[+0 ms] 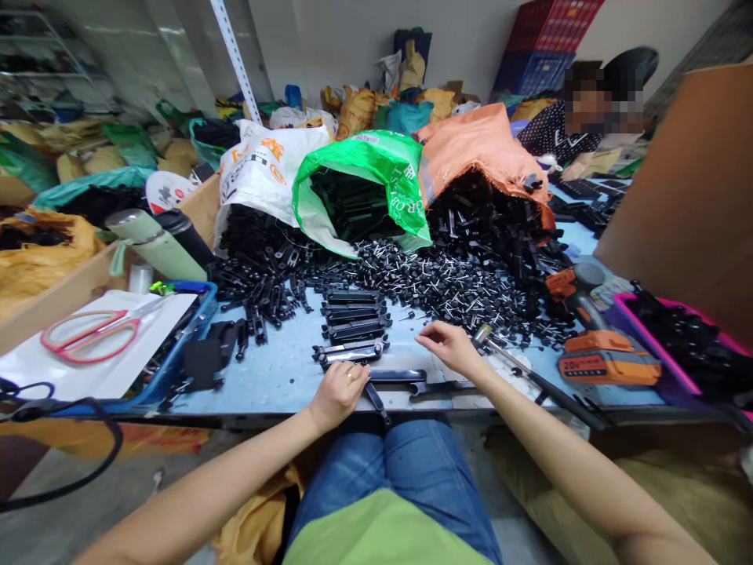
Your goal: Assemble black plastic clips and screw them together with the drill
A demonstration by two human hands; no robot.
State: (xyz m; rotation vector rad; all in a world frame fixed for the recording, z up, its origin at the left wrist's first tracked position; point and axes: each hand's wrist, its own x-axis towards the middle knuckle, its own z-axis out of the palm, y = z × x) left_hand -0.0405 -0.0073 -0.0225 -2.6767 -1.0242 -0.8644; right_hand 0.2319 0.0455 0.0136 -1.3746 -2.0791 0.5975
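My left hand [341, 395], a ring on one finger, is closed over the end of a long black plastic bar [397, 376] near the table's front edge. A short black lever [377, 400] sticks out from under its fingertips toward my lap. To the right of it, my right hand [452, 347] is raised above the table with thumb and fingers pinched together; whatever lies between them is too small to make out. Beyond my hands spreads a heap of black-headed screws [447, 286]. Several black bar assemblies [356, 326] lie stacked in a row ahead of my left hand.
White, green [365, 176] and orange sacks [471, 149] spill black parts at the back. A cordless drill [605, 361], a hammer [518, 361] and a pink-rimmed basket [664, 345] are right. Scissors [94, 333] lie on a blue tray [203, 314] left. Another person sits far right.
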